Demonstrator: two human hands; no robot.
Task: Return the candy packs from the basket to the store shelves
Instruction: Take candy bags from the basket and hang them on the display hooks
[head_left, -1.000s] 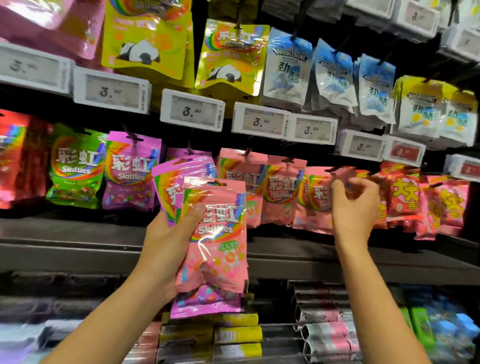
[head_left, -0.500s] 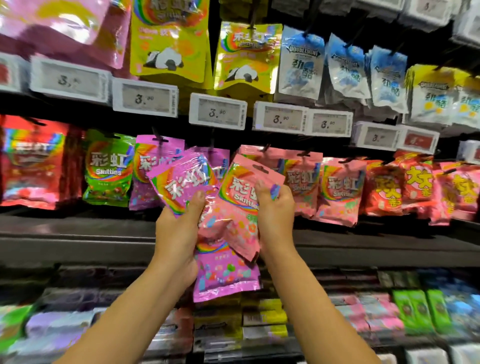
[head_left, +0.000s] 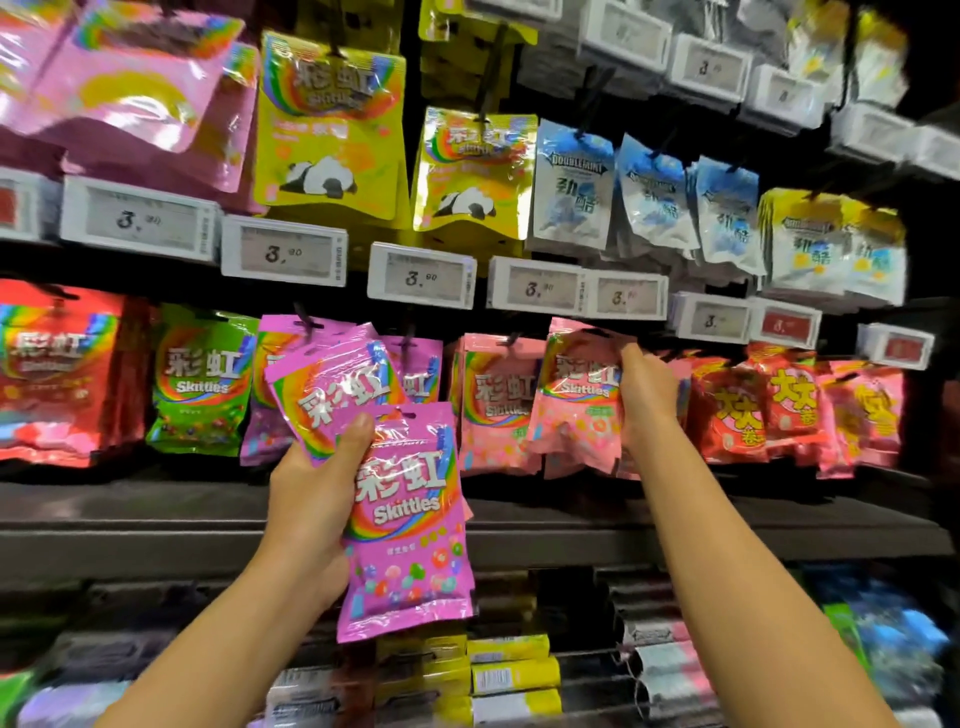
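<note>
My right hand (head_left: 647, 395) grips a light-pink Skittles pack (head_left: 582, 400) up at its hook, among matching packs; I judge it not hung yet. My left hand (head_left: 311, 499) clutches two purple Skittles packs (head_left: 410, 519) nearer me, still to shelve. The basket isn't visible.

Two candy packs (head_left: 410, 519) sat in the left hand (head_left: 311, 509) before the shelf (head_left: 156, 525); to their right, the right hand (head_left: 647, 400) held a hanging pack (head_left: 582, 405) beneath the price tags (head_left: 421, 275).
</note>
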